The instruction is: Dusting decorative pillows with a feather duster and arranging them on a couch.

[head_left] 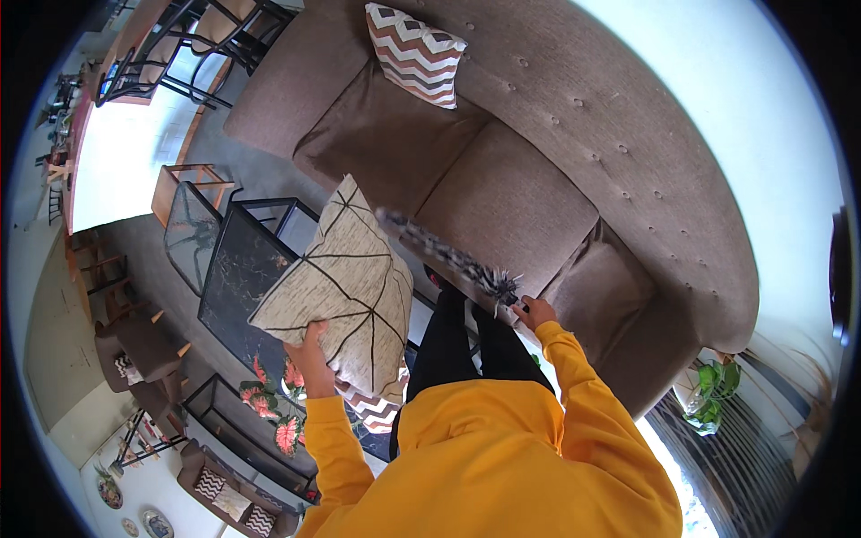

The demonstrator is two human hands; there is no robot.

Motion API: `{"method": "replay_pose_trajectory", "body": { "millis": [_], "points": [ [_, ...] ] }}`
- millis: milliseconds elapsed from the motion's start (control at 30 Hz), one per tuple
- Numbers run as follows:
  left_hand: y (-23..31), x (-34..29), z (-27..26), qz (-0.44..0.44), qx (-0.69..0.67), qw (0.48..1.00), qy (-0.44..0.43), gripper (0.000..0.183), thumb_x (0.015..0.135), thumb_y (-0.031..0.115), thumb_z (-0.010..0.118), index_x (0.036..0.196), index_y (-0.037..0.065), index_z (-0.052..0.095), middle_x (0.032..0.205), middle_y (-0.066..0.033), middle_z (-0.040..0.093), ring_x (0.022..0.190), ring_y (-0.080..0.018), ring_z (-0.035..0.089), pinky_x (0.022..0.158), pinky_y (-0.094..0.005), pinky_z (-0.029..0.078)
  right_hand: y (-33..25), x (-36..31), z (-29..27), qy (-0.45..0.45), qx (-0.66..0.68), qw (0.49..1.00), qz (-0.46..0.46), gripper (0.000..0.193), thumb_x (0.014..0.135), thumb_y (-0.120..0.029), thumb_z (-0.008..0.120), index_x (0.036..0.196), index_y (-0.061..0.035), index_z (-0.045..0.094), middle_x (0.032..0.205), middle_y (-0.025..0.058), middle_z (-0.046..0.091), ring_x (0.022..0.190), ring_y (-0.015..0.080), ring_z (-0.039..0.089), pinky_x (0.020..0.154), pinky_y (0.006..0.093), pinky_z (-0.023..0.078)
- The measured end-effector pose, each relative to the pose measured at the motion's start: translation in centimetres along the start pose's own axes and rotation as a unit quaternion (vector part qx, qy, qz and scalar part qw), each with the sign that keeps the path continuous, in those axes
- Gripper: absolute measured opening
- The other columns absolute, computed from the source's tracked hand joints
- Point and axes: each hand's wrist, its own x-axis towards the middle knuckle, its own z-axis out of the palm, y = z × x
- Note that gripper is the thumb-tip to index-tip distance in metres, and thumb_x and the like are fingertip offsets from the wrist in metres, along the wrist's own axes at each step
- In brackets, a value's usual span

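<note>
In my left hand [311,359] is a beige cushion [345,278] with thin black crossing lines, gripped near its lower edge and held up off the sofa. My right hand [535,312] is closed round the handle end of a grey, fluffy duster [448,257]. The duster stretches up and left over the brown sofa's seat [502,193], its far tip near the cushion's right side. Whether the bristles touch the seat I cannot tell. Part of a zigzag-patterned cushion [369,412] shows under the beige one, mostly hidden.
Another zigzag cushion [415,56] leans on the sofa's buttoned backrest [619,148]. At left stands a dark marble-topped table [238,287], with red flowers [260,403] nearby. A potted plant [713,394] is beside the sofa's right end. Wooden stool [166,193] and chairs stand farther left.
</note>
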Motion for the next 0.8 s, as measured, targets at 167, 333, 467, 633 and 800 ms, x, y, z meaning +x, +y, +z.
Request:
{"method": "replay_pose_trajectory", "body": {
  "millis": [167,333,467,633,800],
  "points": [
    [-1.2,1.2,-0.4,0.013,-0.044,0.995,-0.091,0.066,0.062,0.0,0.066,0.122,-0.005,0.038,0.116,-0.0099,0.049,0.102,-0.0201,0.049,0.09,-0.0295,0.039,-0.7,0.6,-1.0,0.086,0.083,0.992,0.041,0.051,0.083,-0.055,0.051,0.1,-0.0071,0.059,0.083,0.0245,0.063,0.082,0.0428,0.06,0.075,0.048,0.048],
    [-2.7,1.1,-0.7,-0.006,-0.035,0.997,-0.073,0.066,0.062,0.0,0.066,0.122,-0.004,0.039,0.116,-0.0098,0.05,0.102,-0.0203,0.049,0.09,-0.029,0.04,-1.5,1.1,-3.9,0.132,0.032,0.984,0.119,0.047,0.092,-0.048,0.035,0.096,-0.0071,0.056,0.084,0.0262,0.062,0.081,0.0449,0.059,0.073,0.0515,0.047],
    [-3.1,-0.4,-0.7,-0.011,-0.028,0.998,-0.056,0.066,0.061,-0.001,0.066,0.122,-0.004,0.039,0.115,-0.0092,0.051,0.1,-0.0198,0.049,0.09,-0.0285,0.039,-0.8,0.9,-5.3,0.166,0.035,0.979,0.114,0.041,0.094,-0.043,0.031,0.097,-0.0089,0.054,0.086,0.0223,0.063,0.082,0.0428,0.06,0.073,0.052,0.046],
    [-3.5,-3.7,-0.3,0.035,-0.031,0.999,-0.026,0.07,0.061,-0.003,0.066,0.125,-0.003,0.038,0.115,-0.0082,0.051,0.1,-0.0187,0.049,0.092,-0.028,0.036,3.6,2.3,-4.2,0.217,0.142,0.963,0.072,0.033,0.091,-0.039,0.045,0.104,-0.0109,0.055,0.101,0.0168,0.061,0.092,0.0385,0.059,0.077,0.0488,0.046],
    [-4.9,-7.5,-0.6,0.054,-0.028,0.998,-0.018,0.076,0.061,0.0,0.066,0.13,0.001,0.034,0.121,-0.0075,0.047,0.105,-0.0205,0.046,0.092,-0.0289,0.037,9.4,3.9,-4.9,0.2,0.122,0.97,0.06,0.034,0.087,-0.037,0.052,0.111,-0.0138,0.052,0.104,0.0166,0.061,0.099,0.0374,0.057,0.081,0.0465,0.045]
  ]
}}
